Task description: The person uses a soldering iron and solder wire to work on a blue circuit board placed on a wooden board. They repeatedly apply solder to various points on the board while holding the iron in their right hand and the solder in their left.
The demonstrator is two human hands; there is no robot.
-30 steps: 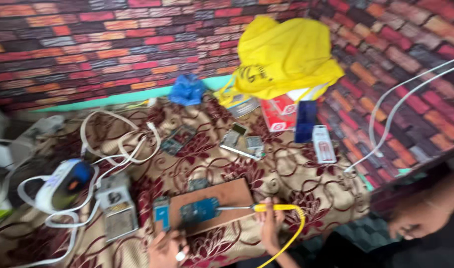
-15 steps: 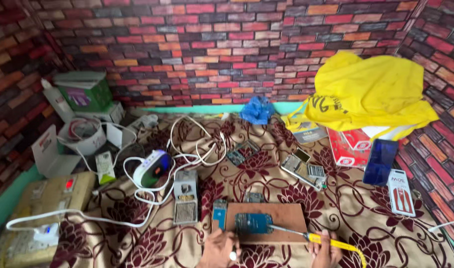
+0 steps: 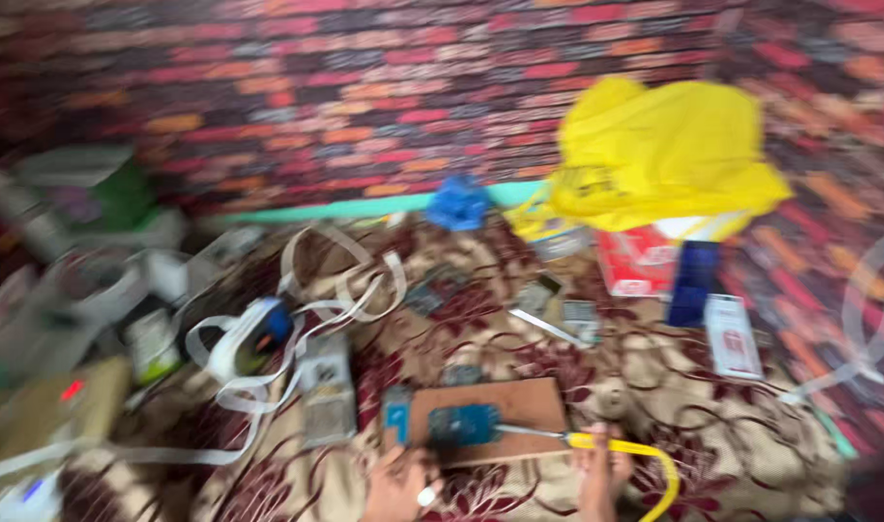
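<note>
At the bottom edge of the blurred view, on a patterned cloth [image 3: 519, 353], a blue circuit board [image 3: 464, 424] lies on a brown wooden board [image 3: 519, 406]. The left hand [image 3: 400, 486] sits just below the wooden board's near edge; its grip cannot be told. The right hand [image 3: 596, 474] is closed around a yellow-handled tool [image 3: 606, 444], whose metal tip touches the circuit board's right side.
</note>
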